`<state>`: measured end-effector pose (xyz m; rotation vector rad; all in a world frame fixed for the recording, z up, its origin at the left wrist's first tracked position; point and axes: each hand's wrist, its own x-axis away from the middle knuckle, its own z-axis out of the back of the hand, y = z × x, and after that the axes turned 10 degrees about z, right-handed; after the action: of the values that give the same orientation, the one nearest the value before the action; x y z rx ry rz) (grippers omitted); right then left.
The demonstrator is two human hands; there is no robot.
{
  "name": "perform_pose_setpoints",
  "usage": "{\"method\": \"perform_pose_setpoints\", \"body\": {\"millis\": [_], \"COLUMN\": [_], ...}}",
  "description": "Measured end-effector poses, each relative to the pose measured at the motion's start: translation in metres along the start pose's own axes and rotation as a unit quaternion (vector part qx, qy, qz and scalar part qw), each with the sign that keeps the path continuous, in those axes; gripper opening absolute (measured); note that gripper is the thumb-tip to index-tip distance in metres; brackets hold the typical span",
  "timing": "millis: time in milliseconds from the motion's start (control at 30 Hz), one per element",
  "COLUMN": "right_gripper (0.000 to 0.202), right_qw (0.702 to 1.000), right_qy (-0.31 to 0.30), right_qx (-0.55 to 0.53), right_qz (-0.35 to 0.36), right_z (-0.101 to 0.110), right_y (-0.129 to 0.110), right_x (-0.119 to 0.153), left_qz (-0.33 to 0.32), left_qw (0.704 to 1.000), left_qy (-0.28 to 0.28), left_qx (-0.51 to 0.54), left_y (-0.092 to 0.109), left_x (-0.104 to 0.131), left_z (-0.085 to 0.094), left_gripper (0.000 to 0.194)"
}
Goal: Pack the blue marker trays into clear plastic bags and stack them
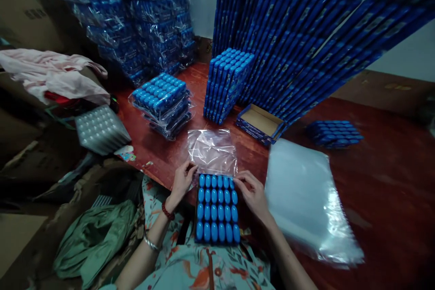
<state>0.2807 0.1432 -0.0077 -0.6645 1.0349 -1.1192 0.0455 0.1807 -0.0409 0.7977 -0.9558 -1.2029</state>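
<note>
Tray of blue oval pieces [217, 210] lies nearest my body, in front of my printed garment [200, 269], its far end meeting the near edge of a clear bag [212, 149]. Left hand [183, 179]: thumb and fingers pinched together on the bag's left edge. Right hand [251, 190]: thumb and forefinger closed on the bag's right edge, beside the tray's far corner. Green cloth [95, 235] lies to my left; a pile of flat clear bags [301, 190] lies to my right on the red table [384, 190]. Beyond the clear bag stand a plastic-wrapped stack [163, 104] at left, an upright blue block [227, 84] at center, and an open carton [260, 122] right of it. Farthest are wrapped blue bundles [146, 18] at left and tall blue rows [288, 31] at right.
</note>
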Motion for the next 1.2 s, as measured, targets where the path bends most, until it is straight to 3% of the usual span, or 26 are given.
{"method": "perform_pose_setpoints", "body": {"millis": [133, 333, 567, 667, 733, 800, 867, 967, 1100, 1200], "right_gripper": [0.020, 0.019, 0.027, 0.027, 0.020, 0.028, 0.028, 0.034, 0.024, 0.022], "right_qw": [0.999, 0.996, 0.979, 0.972, 0.963, 0.941, 0.916, 0.910, 0.917, 0.908], "right_qy": [-0.023, -0.054, -0.192, -0.220, -0.217, -0.202, -0.190, -0.195, -0.146, -0.046], "right_qx": [0.010, 0.028, 0.037, 0.071, 0.158, 0.265, 0.334, 0.325, 0.278, 0.279], "right_qz": [0.021, 0.070, 0.052, 0.036, 0.031, 0.063, 0.112, 0.166, 0.245, 0.311], "right_z": [0.004, 0.013, 0.027, 0.028, 0.025, 0.020, 0.014, 0.012, 0.026, 0.042], "right_y": [-0.005, -0.017, -0.015, -0.005, 0.001, 0.004, 0.002, -0.011, -0.039, -0.060], "right_x": [0.018, 0.066, 0.145, 0.165, 0.168, 0.165, 0.154, 0.124, 0.068, 0.025], "left_qz": [-0.025, -0.036, -0.017, -0.014, 0.007, 0.012, -0.007, -0.045, -0.123, -0.215], "left_qw": [0.997, 0.994, 0.961, 0.947, 0.933, 0.908, 0.871, 0.820, 0.818, 0.832], "left_qy": [-0.054, -0.095, -0.261, -0.260, -0.232, -0.217, -0.240, -0.294, -0.270, -0.176], "left_qx": [0.045, 0.041, -0.095, -0.186, -0.273, -0.358, -0.429, -0.489, -0.493, -0.480], "left_y": [0.005, -0.008, -0.041, -0.052, -0.052, -0.046, -0.036, -0.017, 0.023, 0.066], "left_x": [0.018, 0.084, 0.151, 0.158, 0.155, 0.149, 0.142, 0.129, 0.106, 0.084], "left_z": [0.010, 0.023, 0.039, 0.040, 0.036, 0.028, 0.020, 0.018, 0.041, 0.070], "left_gripper": [0.023, 0.021, 0.027, 0.021, 0.015, 0.023, 0.025, 0.027, 0.023, 0.021]}}
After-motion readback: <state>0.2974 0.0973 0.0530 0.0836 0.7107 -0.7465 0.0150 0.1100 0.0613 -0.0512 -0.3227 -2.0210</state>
